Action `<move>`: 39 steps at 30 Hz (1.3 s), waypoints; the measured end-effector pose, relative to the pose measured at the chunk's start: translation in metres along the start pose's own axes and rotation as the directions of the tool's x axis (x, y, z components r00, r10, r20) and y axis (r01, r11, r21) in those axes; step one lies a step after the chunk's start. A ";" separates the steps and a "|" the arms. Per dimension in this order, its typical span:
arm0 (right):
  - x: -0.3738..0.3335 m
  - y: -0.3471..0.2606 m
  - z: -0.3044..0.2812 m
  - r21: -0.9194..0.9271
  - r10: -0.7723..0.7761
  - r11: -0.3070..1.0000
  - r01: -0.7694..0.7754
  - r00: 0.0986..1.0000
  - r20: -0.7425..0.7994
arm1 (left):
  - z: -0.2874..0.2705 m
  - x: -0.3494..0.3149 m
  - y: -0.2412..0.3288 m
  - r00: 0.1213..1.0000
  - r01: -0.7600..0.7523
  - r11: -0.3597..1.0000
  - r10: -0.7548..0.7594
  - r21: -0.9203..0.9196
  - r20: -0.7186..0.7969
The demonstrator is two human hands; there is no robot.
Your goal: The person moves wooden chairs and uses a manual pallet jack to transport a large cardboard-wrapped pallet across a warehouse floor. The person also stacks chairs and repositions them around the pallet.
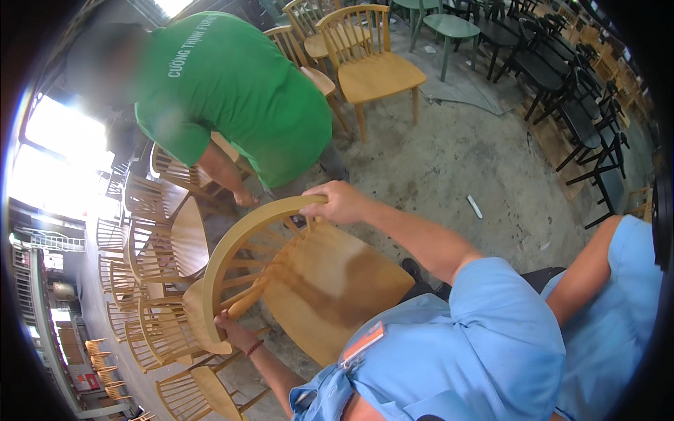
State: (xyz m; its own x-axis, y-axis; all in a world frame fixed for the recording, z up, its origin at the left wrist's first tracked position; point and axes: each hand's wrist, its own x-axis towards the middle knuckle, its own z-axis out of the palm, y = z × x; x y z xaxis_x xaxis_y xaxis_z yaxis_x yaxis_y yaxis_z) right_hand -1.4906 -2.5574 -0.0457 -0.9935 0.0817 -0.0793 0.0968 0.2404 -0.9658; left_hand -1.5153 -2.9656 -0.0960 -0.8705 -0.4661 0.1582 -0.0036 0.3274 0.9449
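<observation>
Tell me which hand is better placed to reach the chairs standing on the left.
Probably the left hand: it holds one end of the curved back rail, close to those chairs. The right hand grips the other end, farther away.

Your chair [319, 284] is honey-tan, your plain light-blue shirt [460, 330] just beside it! Beyond that chair, a co-worker's green shirt [242, 102] flashes white lettering [189, 45]; to the chair's right, blotchy grey floor [449, 165], then black chairs [540, 69] farther out.

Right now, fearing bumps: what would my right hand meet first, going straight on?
Past the back rail it grips, your right hand likely meets the co-worker in green; depth is unclear.
</observation>
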 end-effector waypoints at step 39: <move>0.030 0.223 -0.499 -0.023 0.241 0.933 -0.359 0.670 -0.702 | 0.635 -0.184 0.080 0.620 0.339 0.908 -0.018 -0.247 0.785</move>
State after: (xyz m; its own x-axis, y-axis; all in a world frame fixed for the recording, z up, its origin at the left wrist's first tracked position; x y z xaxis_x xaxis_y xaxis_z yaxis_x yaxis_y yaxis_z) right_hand -1.4689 -2.0189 -0.1404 -0.6006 0.7915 -0.1129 0.4487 0.2168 -0.8670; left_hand -1.6684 -2.3315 -0.2313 -0.9256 0.3503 -0.1435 -0.1765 -0.0638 0.9822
